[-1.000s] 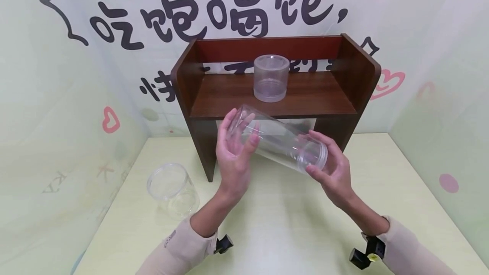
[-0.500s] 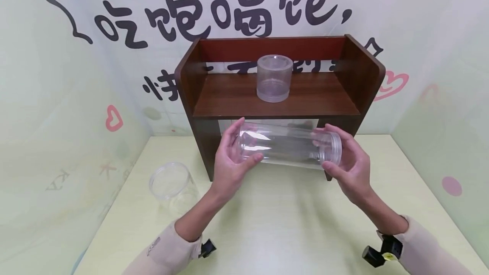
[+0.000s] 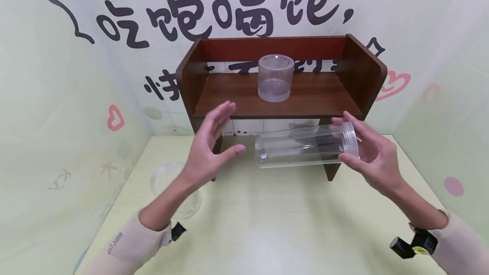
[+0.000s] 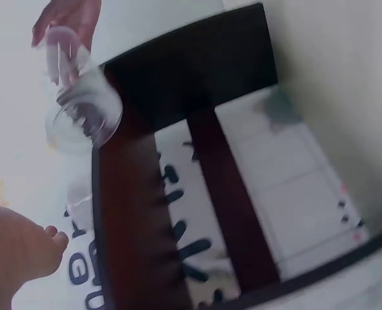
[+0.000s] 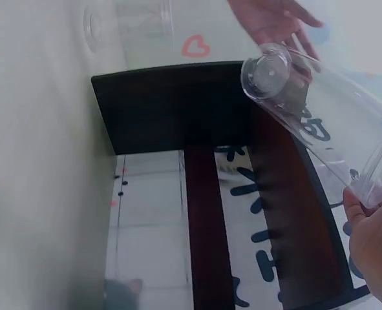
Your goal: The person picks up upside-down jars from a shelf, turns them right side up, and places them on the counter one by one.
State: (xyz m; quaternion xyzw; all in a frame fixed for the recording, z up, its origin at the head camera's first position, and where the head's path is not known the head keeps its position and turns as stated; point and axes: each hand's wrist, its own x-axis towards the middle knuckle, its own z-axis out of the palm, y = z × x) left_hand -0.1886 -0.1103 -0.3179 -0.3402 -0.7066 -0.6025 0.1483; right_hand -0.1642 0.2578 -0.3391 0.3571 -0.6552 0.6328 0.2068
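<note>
My right hand (image 3: 376,160) grips a tall clear plastic jar (image 3: 302,147) round its ribbed lid end. The jar lies nearly level in the air in front of the wooden shelf, its base pointing left. My left hand (image 3: 208,147) is off the jar, fingers spread and thumb held apart, a short gap from the base. In the right wrist view the jar's round base (image 5: 266,74) overlaps the left hand (image 5: 275,22). A shorter clear jar (image 3: 275,79) stands upright on the shelf. Behind the left forearm, another clear jar (image 3: 187,205) on the table is partly hidden.
The dark brown shelf (image 3: 229,92) stands on the pale table (image 3: 267,232) toward the back, with an open space under its board. Printed cloth walls (image 3: 57,96) with black lettering and hearts enclose the table at the back and sides.
The tall jar has turned from tilted to nearly level and shifted right with the right hand. My left hand has let go of its base and moved left.
</note>
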